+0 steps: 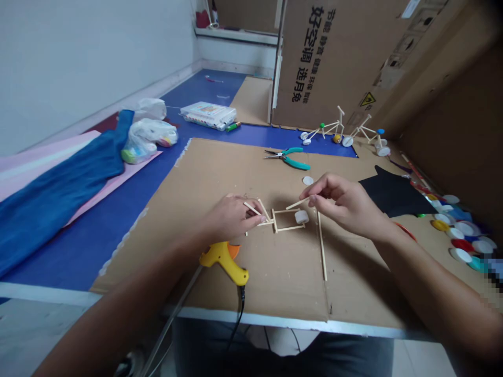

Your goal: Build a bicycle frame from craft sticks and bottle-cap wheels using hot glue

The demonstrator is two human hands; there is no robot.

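The right hand [338,201] is pinching a short wooden stick [297,203] between thumb and forefinger, its other fingers half curled, and is holding that stick just above a small rectangular frame of wooden sticks [285,220] lying at the centre of a cardboard sheet [176,235]. The left hand [231,217] is curling over the frame's left end, touching it, though I cannot tell whether it is gripping anything there. A white bottle cap [301,217] is sitting against the frame's right end. A long loose stick [322,246] is lying just beside the frame at 4 o'clock, and a yellow glue gun [226,262] is resting at 7 o'clock. Teal-handled pliers [286,157] are lying at 12 o'clock, with a loose white cap [308,180] nearby. Two stick-built bicycle models [343,131] are standing at 1 o'clock, and coloured bottle caps [459,235] are spreading out at 3 o'clock beside black sheet material [393,193].
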